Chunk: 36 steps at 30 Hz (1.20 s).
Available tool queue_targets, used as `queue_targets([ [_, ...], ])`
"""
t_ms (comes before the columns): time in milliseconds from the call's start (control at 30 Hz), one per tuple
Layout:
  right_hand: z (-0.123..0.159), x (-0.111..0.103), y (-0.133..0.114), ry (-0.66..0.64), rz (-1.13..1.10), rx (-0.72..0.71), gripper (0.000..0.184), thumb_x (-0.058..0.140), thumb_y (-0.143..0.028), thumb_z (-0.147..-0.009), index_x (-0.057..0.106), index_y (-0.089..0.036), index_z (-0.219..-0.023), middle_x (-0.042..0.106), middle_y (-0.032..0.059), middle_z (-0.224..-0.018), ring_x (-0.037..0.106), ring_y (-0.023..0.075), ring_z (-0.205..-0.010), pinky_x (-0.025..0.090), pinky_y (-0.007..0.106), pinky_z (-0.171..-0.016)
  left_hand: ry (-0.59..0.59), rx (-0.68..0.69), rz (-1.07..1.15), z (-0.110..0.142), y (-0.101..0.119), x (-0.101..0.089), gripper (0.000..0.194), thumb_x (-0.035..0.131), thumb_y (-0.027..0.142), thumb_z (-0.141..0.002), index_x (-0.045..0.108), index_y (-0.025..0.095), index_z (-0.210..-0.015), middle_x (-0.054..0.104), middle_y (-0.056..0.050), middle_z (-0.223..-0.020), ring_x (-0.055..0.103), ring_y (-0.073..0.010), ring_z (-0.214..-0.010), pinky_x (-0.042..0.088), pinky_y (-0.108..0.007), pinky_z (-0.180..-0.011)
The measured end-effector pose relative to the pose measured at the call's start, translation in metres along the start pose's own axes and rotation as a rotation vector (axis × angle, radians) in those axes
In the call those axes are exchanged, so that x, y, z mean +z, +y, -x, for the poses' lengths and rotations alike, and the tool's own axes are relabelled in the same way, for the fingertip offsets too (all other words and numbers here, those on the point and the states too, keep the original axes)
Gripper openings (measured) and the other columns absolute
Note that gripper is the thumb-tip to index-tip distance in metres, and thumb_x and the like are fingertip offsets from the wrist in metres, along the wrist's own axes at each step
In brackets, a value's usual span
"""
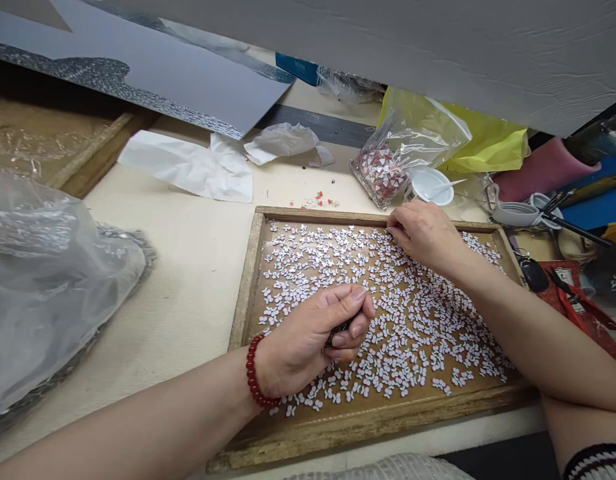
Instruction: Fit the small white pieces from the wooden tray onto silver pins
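A shallow wooden tray point(245, 293) holds a layer of small white bow-shaped pieces point(398, 340), many with a reddish spot. Over the middle of the tray my left hand point(321, 333), with a red bead bracelet point(254, 377) at the wrist, is curled round a clump of tiny dark pieces point(339, 331). Their exact kind is too small to tell. My right hand point(423, 233) is at the tray's far side, thumb and forefinger pinched together low over the pieces. What lies between those fingertips, if anything, is hidden.
Behind the tray are a clear bag of red-and-white pieces point(381, 170), a white plastic cup point(432, 187) and crumpled paper point(188, 163). A large plastic bag point(53, 287) lies at left. Red-handled pliers point(578, 303) lie at right. A grey panel point(413, 47) overhangs the back.
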State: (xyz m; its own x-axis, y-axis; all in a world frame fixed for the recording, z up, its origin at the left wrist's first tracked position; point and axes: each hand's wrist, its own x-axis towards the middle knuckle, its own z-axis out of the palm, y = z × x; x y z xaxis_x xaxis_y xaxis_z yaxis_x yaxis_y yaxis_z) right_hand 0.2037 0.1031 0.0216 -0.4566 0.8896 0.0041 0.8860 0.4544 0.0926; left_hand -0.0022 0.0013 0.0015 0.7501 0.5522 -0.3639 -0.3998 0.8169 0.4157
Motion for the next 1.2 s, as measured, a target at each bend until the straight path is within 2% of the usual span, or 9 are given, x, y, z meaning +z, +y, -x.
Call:
queue_targets([
  [167, 0.006, -0.002, 0.006, 0.061, -0.05, 0.013, 0.008, 0.053, -0.02, -0.082, 0.061, -0.017, -0.081, 0.064, 0.0078, -0.083, 0.055, 0.0214, -0.081, 0.039, 0.034, -0.072, 0.001, 0.0, 0.029, 0.0, -0.001, -0.001, 0.024, 0.047, 0.03, -0.093, 0.055, 0.013, -0.078, 0.04, 0.004, -0.057, 0.025, -0.0028, -0.045, 0.014, -0.016, -0.043],
  [333, 0.024, -0.012, 0.002, 0.212, -0.08, -0.017, 0.012, 0.05, -0.02, -0.087, 0.059, -0.016, -0.08, 0.062, 0.0087, -0.079, 0.054, 0.021, -0.079, 0.042, 0.036, -0.071, -0.008, 0.008, 0.058, -0.001, -0.002, -0.003, 0.023, 0.049, 0.029, -0.092, 0.056, 0.013, -0.077, 0.041, 0.004, -0.058, 0.027, -0.0023, -0.045, 0.018, -0.015, -0.042],
  [500, 0.062, -0.035, -0.046, 0.391, -0.356, -0.277, 0.006, 0.055, -0.012, -0.084, 0.058, -0.017, -0.087, 0.063, 0.0053, -0.078, 0.055, 0.0161, -0.076, 0.046, 0.032, -0.069, 0.07, 0.092, 0.163, -0.002, -0.001, 0.0, 0.023, 0.047, 0.023, -0.093, 0.059, 0.013, -0.076, 0.05, 0.0, -0.066, 0.042, -0.0047, -0.051, 0.036, -0.015, -0.047],
  [600, 0.079, -0.042, -0.075, 0.4, -0.297, -0.384, 0.015, 0.061, -0.018, -0.081, 0.062, -0.015, -0.096, 0.065, 0.0104, -0.096, 0.056, 0.0215, -0.092, 0.048, 0.038, -0.079, 0.146, 0.12, 0.241, -0.002, 0.001, 0.002, 0.019, 0.05, 0.022, -0.091, 0.063, 0.014, -0.079, 0.057, -0.002, -0.078, 0.053, -0.0064, -0.064, 0.044, -0.013, -0.053],
  [667, 0.083, -0.039, -0.086, 0.391, -0.187, -0.377, 0.023, 0.062, -0.018, -0.081, 0.063, -0.012, -0.103, 0.064, 0.0128, -0.11, 0.053, 0.0247, -0.102, 0.046, 0.042, -0.087, 0.184, 0.112, 0.298, -0.002, 0.002, 0.002, 0.015, 0.053, 0.022, -0.09, 0.065, 0.015, -0.083, 0.059, -0.001, -0.083, 0.055, -0.0057, -0.066, 0.045, -0.011, -0.052],
  [733, 0.083, -0.033, -0.089, 0.405, -0.147, -0.355, 0.018, 0.06, -0.014, -0.081, 0.064, -0.012, -0.099, 0.063, 0.0123, -0.116, 0.053, 0.0248, -0.105, 0.044, 0.042, -0.09, 0.221, 0.108, 0.337, -0.002, 0.002, 0.001, 0.013, 0.054, 0.021, -0.089, 0.066, 0.017, -0.086, 0.059, 0.0, -0.087, 0.055, -0.0049, -0.066, 0.047, -0.012, -0.052],
  [833, 0.079, -0.025, -0.088, 0.411, -0.216, -0.336, 0.007, 0.058, -0.01, -0.081, 0.063, -0.014, -0.082, 0.063, 0.0099, -0.114, 0.053, 0.0234, -0.104, 0.044, 0.04, -0.089, 0.239, 0.097, 0.343, -0.002, 0.0, -0.001, 0.012, 0.055, 0.017, -0.088, 0.067, 0.017, -0.085, 0.059, 0.0, -0.089, 0.055, -0.0045, -0.067, 0.048, -0.012, -0.055],
  [967, 0.076, -0.023, -0.085, 0.372, -0.337, -0.286, 0.005, 0.058, -0.011, -0.081, 0.06, -0.015, -0.081, 0.065, 0.0077, -0.106, 0.055, 0.0207, -0.1, 0.046, 0.038, -0.086, 0.237, 0.095, 0.283, -0.002, -0.003, -0.004, 0.015, 0.056, 0.012, -0.086, 0.068, 0.017, -0.094, 0.061, -0.002, -0.097, 0.057, -0.0062, -0.074, 0.05, -0.013, -0.062],
  [1200, 0.073, -0.024, -0.079, 0.445, -0.423, -0.223, 0.009, 0.059, -0.01, -0.08, 0.058, -0.017, -0.084, 0.067, 0.0064, -0.095, 0.059, 0.0202, -0.092, 0.047, 0.038, -0.081, 0.046, 0.112, 0.135, -0.001, -0.002, 0.002, 0.014, 0.056, 0.018, -0.089, 0.068, 0.015, -0.093, 0.062, -0.006, -0.099, 0.056, -0.0129, -0.093, 0.049, -0.028, -0.087],
])
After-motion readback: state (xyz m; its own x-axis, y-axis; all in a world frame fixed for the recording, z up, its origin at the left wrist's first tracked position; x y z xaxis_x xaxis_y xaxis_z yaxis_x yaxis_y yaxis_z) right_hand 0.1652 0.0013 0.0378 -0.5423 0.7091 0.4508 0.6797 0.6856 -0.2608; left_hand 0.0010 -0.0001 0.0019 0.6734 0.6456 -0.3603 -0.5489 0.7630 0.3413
